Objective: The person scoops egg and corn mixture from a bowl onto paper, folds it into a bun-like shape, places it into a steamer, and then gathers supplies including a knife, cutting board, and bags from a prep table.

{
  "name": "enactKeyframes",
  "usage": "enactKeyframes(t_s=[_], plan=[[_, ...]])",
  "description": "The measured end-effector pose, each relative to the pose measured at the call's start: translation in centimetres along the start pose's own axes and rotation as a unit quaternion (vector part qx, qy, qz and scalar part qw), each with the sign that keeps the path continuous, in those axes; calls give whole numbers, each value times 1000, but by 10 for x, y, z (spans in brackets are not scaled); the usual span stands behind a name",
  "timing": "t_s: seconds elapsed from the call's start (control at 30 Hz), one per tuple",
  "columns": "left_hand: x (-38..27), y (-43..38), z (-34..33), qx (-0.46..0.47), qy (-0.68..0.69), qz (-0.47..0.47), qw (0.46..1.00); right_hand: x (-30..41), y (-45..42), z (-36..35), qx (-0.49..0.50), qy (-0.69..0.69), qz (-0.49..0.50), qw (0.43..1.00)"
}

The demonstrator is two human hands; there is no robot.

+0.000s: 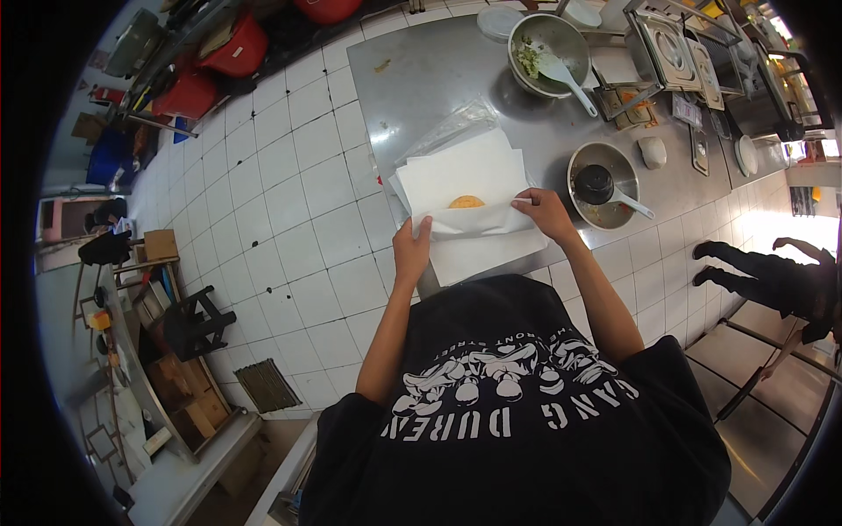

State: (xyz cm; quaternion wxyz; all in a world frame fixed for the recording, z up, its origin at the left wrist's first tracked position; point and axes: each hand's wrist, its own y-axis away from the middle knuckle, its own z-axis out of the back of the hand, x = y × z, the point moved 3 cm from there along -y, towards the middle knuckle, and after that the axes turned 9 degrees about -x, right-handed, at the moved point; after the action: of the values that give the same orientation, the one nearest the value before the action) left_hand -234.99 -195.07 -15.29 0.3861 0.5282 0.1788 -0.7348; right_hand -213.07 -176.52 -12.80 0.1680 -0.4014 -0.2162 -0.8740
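Between my hands a sheet of white wrapping paper [477,218] is folded up over a round, golden-brown piece of food [466,202], so only its far edge shows. My left hand [412,246] pinches the fold's left end, thumb on top. At the right end, my right hand [543,212] grips the same fold between thumb and fingers. More white paper sheets [460,164] lie beneath, spread on the steel table. A clear plastic bag [470,118] sticks out past their far edge. What the paper covers is hidden.
A steel bowl [520,27] with green mash and a white spatula [559,69] stands at the back. To the right sits another steel bowl [602,217] holding a black round object [593,184]. Beyond are lidded steel pans [664,49]. A person [756,276] stands at the far right.
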Motion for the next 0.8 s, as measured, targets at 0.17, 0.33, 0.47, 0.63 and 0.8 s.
enactKeyframes(t_s=[0.17, 0.33, 0.47, 0.63, 0.8], plan=[[3, 2, -3, -9, -70, -10, 997, -22, -1, -11, 18, -38, -78, 996], [18, 0, -8, -29, -90, -30, 995, -26, -4, -18, 14, -27, -70, 997], [7, -3, -7, 1, -177, -40, 983, -27, -5, -17, 21, 0, -63, 998], [-35, 4, 10, -40, -168, -124, 977, 7, 7, 8, 46, -106, -74, 991], [-63, 5, -19, 58, -296, -366, 880, 6, -1, 4, 22, -119, -82, 989]])
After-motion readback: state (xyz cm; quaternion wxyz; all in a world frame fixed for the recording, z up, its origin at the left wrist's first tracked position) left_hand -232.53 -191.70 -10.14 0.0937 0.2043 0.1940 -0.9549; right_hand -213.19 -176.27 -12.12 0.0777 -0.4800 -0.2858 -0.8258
